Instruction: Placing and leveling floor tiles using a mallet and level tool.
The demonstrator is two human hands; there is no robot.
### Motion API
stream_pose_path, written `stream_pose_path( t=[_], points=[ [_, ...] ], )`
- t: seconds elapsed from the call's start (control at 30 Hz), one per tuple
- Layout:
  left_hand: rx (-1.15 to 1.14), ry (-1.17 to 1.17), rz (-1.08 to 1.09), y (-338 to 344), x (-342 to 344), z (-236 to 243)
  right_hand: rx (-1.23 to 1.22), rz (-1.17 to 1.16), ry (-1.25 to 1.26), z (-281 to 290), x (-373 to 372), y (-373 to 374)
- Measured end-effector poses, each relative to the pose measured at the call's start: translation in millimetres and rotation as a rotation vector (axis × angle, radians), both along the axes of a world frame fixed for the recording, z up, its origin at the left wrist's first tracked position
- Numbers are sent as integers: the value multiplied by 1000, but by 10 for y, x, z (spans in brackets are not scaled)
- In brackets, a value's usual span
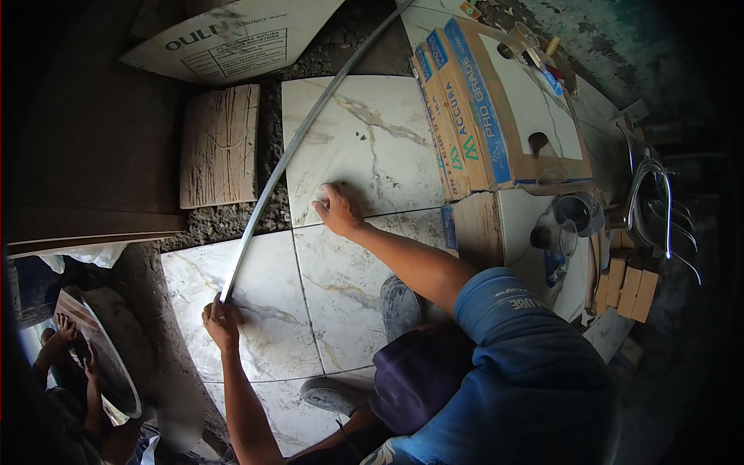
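Note:
My left hand (222, 322) is closed around the near end of a long grey metal straightedge (290, 149). The bar runs from there up and to the right, across the marbled white floor tiles (267, 288) and a gap of rough mortar. Farther right, my right hand (339, 211) rests on the far large tile (360, 147), fingers apart and slightly bent, just above a joint line. Nothing shows in that hand. Small dark crumbs lie on the tile ahead of it.
A brown ridged slab (220, 147) sits on rough grey mortar (269, 120) left of the bar. Tile boxes (473, 108) stand at the right, near a clear plastic tub (577, 213). A printed board (232, 43) leans behind. Another person's hands (66, 329) show lower left.

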State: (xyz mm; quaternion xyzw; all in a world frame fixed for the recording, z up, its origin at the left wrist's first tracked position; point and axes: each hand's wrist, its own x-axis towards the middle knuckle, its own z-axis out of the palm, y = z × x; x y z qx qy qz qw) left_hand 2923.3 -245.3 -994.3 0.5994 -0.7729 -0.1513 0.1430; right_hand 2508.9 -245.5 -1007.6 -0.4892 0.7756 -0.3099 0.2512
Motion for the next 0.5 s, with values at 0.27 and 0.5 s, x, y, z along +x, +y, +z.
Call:
stream_pose_path(
  t=[0.27, 0.5],
  points=[
    [38, -13, -59, -84, 37, 43, -86, 13, -22, 78, -43, -54],
    [109, -360, -404, -311, 752, 1420, -114, 138, -66, 988, 5, -292]
  ],
)
